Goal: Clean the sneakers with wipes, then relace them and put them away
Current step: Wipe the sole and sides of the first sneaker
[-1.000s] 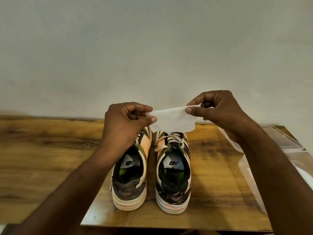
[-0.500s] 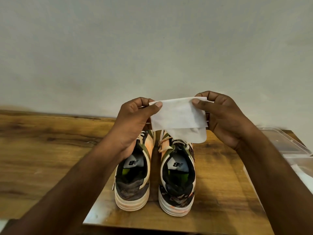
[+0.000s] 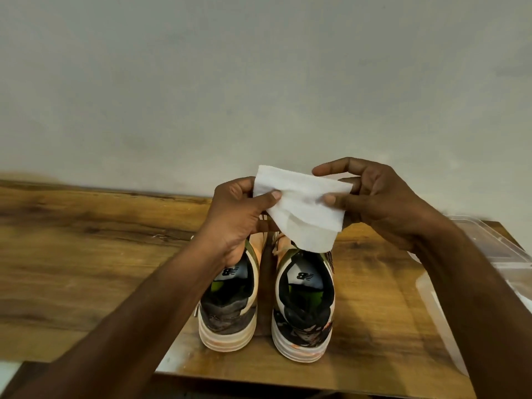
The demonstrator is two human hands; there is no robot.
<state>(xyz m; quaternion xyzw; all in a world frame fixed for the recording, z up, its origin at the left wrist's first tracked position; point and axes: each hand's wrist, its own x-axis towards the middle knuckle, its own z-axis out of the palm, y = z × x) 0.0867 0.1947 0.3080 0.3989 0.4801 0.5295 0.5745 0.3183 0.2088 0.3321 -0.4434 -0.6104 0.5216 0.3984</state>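
While you stand over the wooden table (image 3: 86, 254), its grain runs left to right beneath a plain pale wall (image 3: 259, 82), and your forearms reach in from the near edge. At the table's right side sits a clear plastic container (image 3: 506, 254), partly cut off by the picture's border and partly behind your right arm; what it holds you cannot tell from here.

Near the front edge, the two sneakers stand side by side, heels toward you, toes toward the wall, close together with a narrow gap between them. The left sneaker (image 3: 230, 321) is partly covered by your left wrist; the right sneaker (image 3: 305, 312) shows its dark opening, a green insole and a logo on the tongue. Both have pale striped soles and patterned orange, green and dark uppers. Pale laces show on the right one near the tongue.

Above the shoes' toe ends you hold a white wipe (image 3: 302, 208), folded so that a lower flap hangs over the right sneaker's tongue area. Your left hand (image 3: 239, 214) pinches its left edge between thumb and curled fingers. Your right hand (image 3: 383, 203) pinches its right side with the thumb on the near face, the index finger raised and extended above.
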